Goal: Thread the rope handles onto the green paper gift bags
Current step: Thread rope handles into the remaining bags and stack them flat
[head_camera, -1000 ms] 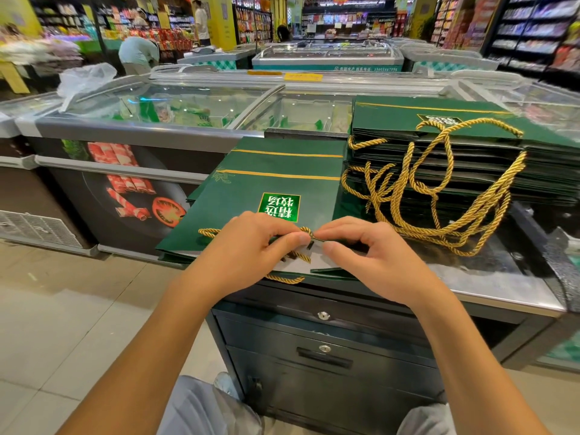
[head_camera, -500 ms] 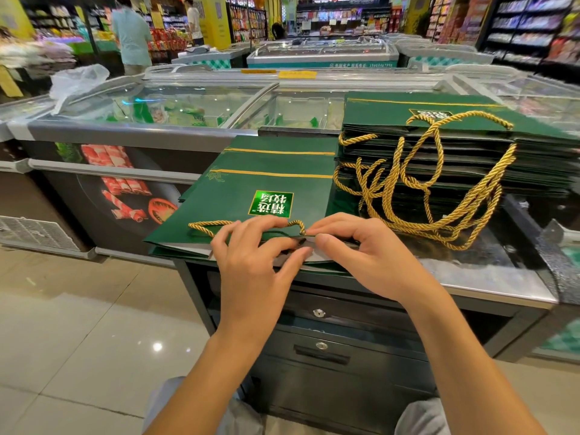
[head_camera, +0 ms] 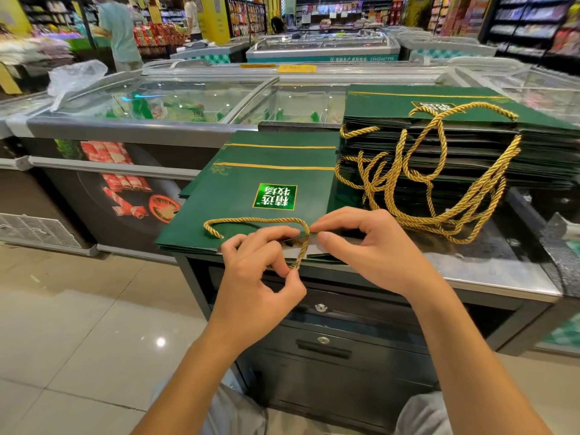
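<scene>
My left hand (head_camera: 260, 274) pinches the free end of a twisted gold rope handle (head_camera: 251, 221) between thumb and fingers, just below the near edge of the flat dark green paper gift bag (head_camera: 266, 186). My right hand (head_camera: 373, 249) pinches the bag's near lip beside the point where the rope crosses it, other fingers curled. I can't see the hole itself; fingers cover it.

The rope loops left across the bag face, and its far-left end sits at the edge. My read: one end is through or seated, the second is being fed now. No knot visible.

This bag tops a short pile of similar bags on the grey metal counter (head_camera: 489, 271). To the right, touching it, a taller stack of green bags (head_camera: 455, 146) has gold ropes (head_camera: 439, 196) hanging off its near side, so those look finished. The short pile under my hands looks still to do; count unclear.

Far side: glass-topped chest freezers (head_camera: 175, 102) holding packaged goods, contents blurred.
</scene>
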